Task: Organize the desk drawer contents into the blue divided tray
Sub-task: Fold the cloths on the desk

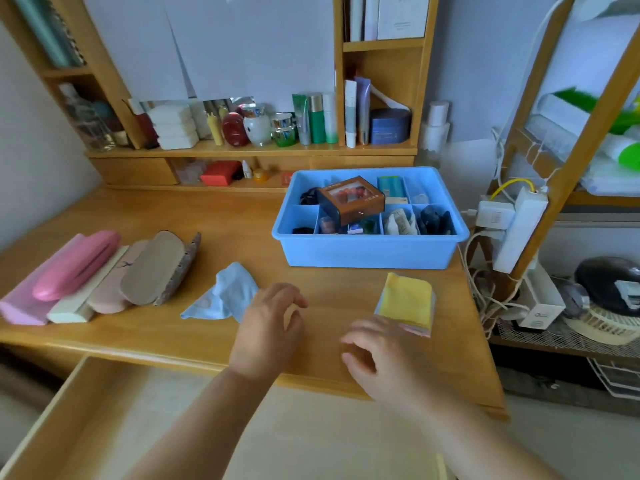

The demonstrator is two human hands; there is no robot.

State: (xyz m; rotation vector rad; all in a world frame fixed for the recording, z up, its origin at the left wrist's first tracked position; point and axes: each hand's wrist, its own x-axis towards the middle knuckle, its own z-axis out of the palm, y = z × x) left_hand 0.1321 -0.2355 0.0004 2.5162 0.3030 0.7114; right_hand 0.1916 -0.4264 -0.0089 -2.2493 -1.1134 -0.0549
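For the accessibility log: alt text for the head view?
Two empty hands, left hand and right hand, hover over a wooden desk between a crumpled blue cloth and folded yellow cloth. Behind sits a part-filled blue divided tray.

Cosmetic bottles crowd wooden shelf; white power strip hangs on right rack; fan below.

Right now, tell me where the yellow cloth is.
In the head view the yellow cloth lies folded on the desk's right side, in front of the blue tray, just beyond the right hand.
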